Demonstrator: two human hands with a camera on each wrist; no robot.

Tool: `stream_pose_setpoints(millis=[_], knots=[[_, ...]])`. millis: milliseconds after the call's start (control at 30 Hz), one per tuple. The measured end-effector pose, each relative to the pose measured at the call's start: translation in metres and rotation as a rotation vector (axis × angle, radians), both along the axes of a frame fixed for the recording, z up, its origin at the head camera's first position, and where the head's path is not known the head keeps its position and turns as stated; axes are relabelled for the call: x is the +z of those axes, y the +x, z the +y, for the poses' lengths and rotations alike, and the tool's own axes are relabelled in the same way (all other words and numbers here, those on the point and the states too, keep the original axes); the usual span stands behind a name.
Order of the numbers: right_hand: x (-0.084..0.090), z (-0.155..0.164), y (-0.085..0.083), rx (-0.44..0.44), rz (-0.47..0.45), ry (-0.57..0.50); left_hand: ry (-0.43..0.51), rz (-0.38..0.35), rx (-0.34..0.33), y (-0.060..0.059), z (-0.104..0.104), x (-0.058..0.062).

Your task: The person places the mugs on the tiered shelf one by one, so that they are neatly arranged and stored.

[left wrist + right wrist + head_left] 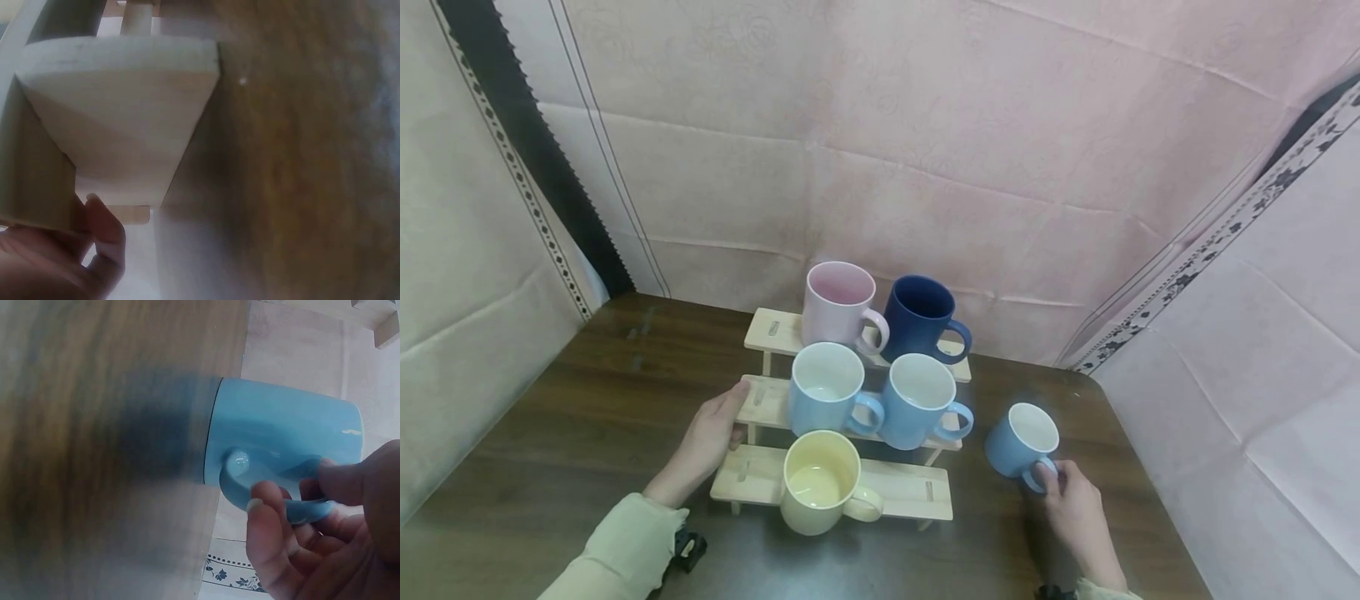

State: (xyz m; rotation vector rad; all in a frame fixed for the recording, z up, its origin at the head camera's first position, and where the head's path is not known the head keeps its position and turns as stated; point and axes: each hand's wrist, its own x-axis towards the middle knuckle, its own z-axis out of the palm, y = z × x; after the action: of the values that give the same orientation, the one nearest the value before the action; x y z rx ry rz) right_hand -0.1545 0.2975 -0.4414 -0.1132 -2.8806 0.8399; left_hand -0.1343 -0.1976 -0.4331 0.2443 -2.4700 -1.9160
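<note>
A light blue mug (1009, 446) with a white inside stands on the table at the right. My right hand (1077, 508) pinches its handle between thumb and fingers, as the right wrist view shows up close. At the left, my left hand (711, 429) grips the end of the middle board of a three-tier wooden rack (913, 486), fingertips curled beneath the board in the left wrist view. Two light blue mugs, one left (808, 400) and one right (904, 417), share that middle tier. A yellow mug (808, 508) sits on the lowest tier.
On the top tier are a pink mug (827, 312) and a dark blue mug (910, 321), handles to the right. The dark wooden table (587, 417) ends at a pale cloth backdrop (887, 150), with cloth walls (1262, 375) at both sides.
</note>
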Motion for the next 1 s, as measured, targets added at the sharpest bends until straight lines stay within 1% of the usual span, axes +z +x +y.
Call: stream_pose_setpoints(millis=[133,267,400,500,667,733,800,1000], knots=[[0.0006,-0.0006,0.0004,0.001,-0.021,-0.04,-0.01,-0.002,0.006,0.0001,0.0,0.0001],[-0.0007,-0.0008,0.0014,-0.002,-0.017,-0.048,-0.005,-0.001,0.006,-0.0003,0.0004,-0.0006],[-0.0035,-0.0011,0.003,-0.027,-0.008,-0.043,-0.005,-0.005,-0.002,-0.0011,0.0006,-0.0006],[-0.0049,-0.0023,0.004,-0.046,0.024,-0.031,-0.01,-0.009,-0.005,-0.0017,0.0004,-0.0001],[-0.0045,-0.0061,0.0051,-0.068,0.127,0.015,-0.012,-0.01,-0.011,-0.0017,-0.0004,0.0007],[-0.0039,-0.0074,0.0054,-0.077,0.153,0.038,-0.011,-0.009,-0.011,-0.0015,-0.0005,0.0009],[-0.0037,-0.0079,0.0058,-0.08,0.152,0.045,-0.011,-0.01,-0.013,-0.0012,-0.0006,0.0009],[-0.0034,-0.0081,0.0088,-0.116,0.101,0.027,-0.012,-0.012,-0.018,-0.0003,-0.0011,0.0006]])
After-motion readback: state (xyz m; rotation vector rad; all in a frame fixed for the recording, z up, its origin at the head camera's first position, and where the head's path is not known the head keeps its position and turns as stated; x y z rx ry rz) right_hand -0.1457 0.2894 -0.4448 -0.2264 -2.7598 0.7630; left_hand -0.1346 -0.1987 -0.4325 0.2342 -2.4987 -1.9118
